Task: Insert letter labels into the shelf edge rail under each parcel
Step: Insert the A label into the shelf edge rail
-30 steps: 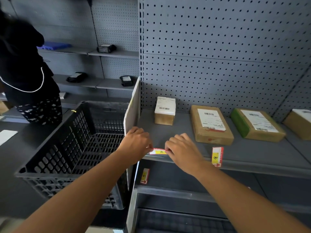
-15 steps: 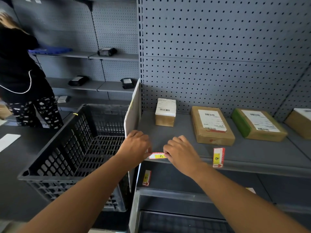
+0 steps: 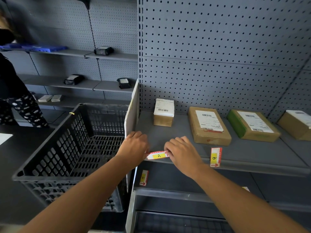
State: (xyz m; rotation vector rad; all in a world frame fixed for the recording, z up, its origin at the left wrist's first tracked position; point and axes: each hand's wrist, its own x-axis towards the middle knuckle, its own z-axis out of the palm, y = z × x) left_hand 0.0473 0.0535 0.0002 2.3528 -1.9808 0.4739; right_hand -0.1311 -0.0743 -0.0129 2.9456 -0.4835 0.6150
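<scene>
A white, red and yellow label marked A (image 3: pixel 158 155) lies lengthwise against the front rail (image 3: pixel 252 167) of the grey shelf, below a small brown parcel (image 3: pixel 163 113). My left hand (image 3: pixel 134 147) pinches its left end and my right hand (image 3: pixel 182 152) pinches its right end. A second label (image 3: pixel 215 156) stands upright on the rail under a flat brown parcel (image 3: pixel 209 126). Further right lie a green-edged parcel (image 3: pixel 252 126) and a parcel (image 3: pixel 297 123) cut off by the frame edge.
A black plastic crate (image 3: pixel 70 148) stands to the left of the shelf unit. Another label (image 3: pixel 144 177) hangs on the lower shelf. A person in dark clothes (image 3: pixel 13 98) stands at far left by shelves with dark packages.
Both hands have stayed on label A at the rail with only slight shifts. The person at left has moved further left.
</scene>
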